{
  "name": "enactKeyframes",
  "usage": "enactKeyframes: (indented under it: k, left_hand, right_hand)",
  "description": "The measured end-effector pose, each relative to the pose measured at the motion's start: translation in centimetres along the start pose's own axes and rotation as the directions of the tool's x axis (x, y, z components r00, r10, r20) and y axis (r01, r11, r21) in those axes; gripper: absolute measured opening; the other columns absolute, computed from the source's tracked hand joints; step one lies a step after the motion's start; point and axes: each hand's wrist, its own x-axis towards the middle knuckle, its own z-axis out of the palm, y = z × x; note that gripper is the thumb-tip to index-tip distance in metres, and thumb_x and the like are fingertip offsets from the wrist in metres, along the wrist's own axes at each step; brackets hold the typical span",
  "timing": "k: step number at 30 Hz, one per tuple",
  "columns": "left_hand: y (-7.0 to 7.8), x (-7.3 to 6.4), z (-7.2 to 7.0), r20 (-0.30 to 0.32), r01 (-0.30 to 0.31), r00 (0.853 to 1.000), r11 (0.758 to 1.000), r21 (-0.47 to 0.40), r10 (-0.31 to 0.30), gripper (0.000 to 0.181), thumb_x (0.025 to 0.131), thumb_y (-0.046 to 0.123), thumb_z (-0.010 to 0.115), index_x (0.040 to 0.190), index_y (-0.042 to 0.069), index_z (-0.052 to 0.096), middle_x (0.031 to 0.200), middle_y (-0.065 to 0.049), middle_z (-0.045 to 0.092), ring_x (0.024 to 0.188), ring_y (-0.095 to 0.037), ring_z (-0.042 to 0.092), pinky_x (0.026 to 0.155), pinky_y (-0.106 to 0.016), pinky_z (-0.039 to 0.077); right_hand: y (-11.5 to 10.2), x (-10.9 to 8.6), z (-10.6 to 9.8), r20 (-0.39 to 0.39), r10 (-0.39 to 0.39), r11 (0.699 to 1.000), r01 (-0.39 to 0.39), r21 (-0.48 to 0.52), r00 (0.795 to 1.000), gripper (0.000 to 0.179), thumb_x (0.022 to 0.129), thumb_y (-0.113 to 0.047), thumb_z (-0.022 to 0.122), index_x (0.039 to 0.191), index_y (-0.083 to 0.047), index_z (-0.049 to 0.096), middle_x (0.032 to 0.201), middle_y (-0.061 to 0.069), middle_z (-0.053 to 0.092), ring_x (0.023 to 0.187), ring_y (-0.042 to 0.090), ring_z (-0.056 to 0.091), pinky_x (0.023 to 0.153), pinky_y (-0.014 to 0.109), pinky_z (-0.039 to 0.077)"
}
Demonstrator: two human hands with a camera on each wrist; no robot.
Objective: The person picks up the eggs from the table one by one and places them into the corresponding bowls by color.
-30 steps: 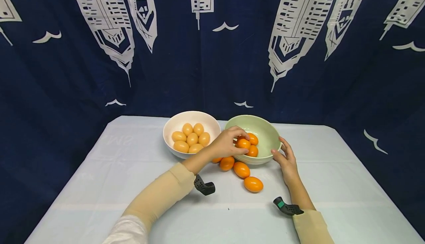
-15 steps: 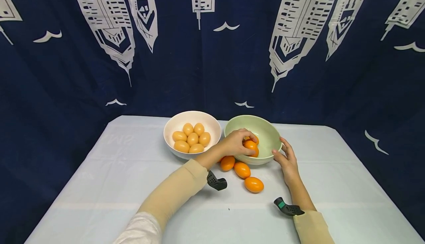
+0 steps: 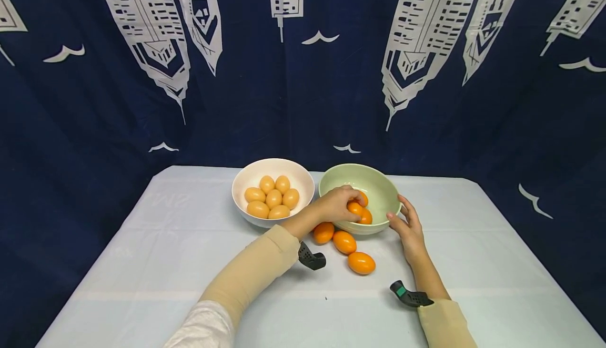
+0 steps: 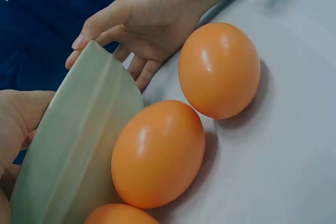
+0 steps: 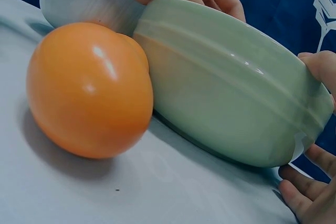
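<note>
My left hand [image 3: 337, 204] reaches over the near left rim of the green bowl [image 3: 381, 190], its thumb and fingers curled round an orange egg [image 3: 354, 209]. Touching or close to it in the bowl are more orange eggs [image 3: 366, 216], partly covered by the hand. On the bowl's right side, my right hand [image 3: 411, 232] grips the rim; the left wrist view shows the same right hand [image 4: 157, 22] at the bowl's edge. In front of the bowl, several orange eggs [image 3: 344, 242] lie on the table, the nearest egg [image 5: 89, 90] looming large in the right wrist view.
A white bowl [image 3: 240, 201] with several pale yellow eggs [image 3: 273, 198] stands left of the green bowl, near the table's back edge. The white-covered table [image 3: 142, 264] stretches to both sides. Behind it hangs a dark blue patterned curtain [image 3: 284, 101].
My left hand has moved right and deeper into the green bowl with the orange egg, which now sits lower among the others. The right hand has kept its hold on the rim.
</note>
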Motion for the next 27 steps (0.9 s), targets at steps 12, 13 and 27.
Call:
enactKeyframes:
  k: [12,13,27]
  left_hand:
    - [0.2,1.4,-0.1,0.176,0.119,0.976,0.992,0.052,-0.127,0.015,0.084,0.012,0.074,0.096,0.014,0.067,0.090,0.005,0.062,0.088,-0.011,0.052,0.082,-0.017,0.039]
    - [0.2,1.5,-0.1,0.187,0.136,0.972,0.989,0.058,-0.145,0.013,0.084,0.012,0.074,0.095,0.015,0.066,0.091,0.005,0.061,0.088,-0.011,0.052,0.083,-0.017,0.039]
    - [0.6,1.5,-0.2,0.193,0.200,0.957,0.975,0.099,-0.216,0.013,0.083,0.014,0.072,0.094,0.019,0.066,0.096,0.007,0.062,0.091,-0.011,0.052,0.086,-0.020,0.040]
  right_hand:
    - [-0.4,-0.2,0.2,0.008,0.009,1.000,-0.009,-0.017,1.000,0.065,0.099,-0.019,0.055,0.156,-0.019,0.023,0.155,0.017,0.026,0.109,0.009,0.047,0.083,0.012,0.044]
    - [-0.4,-0.1,0.2,0.008,0.012,1.000,-0.012,-0.016,1.000,0.065,0.099,-0.019,0.055,0.156,-0.019,0.023,0.155,0.017,0.026,0.110,0.010,0.046,0.083,0.012,0.044]
    - [-0.2,0.0,0.1,0.001,0.016,0.999,-0.016,-0.029,1.000,0.064,0.099,-0.021,0.056,0.155,-0.019,0.026,0.154,0.017,0.028,0.112,0.012,0.046,0.084,0.013,0.044]
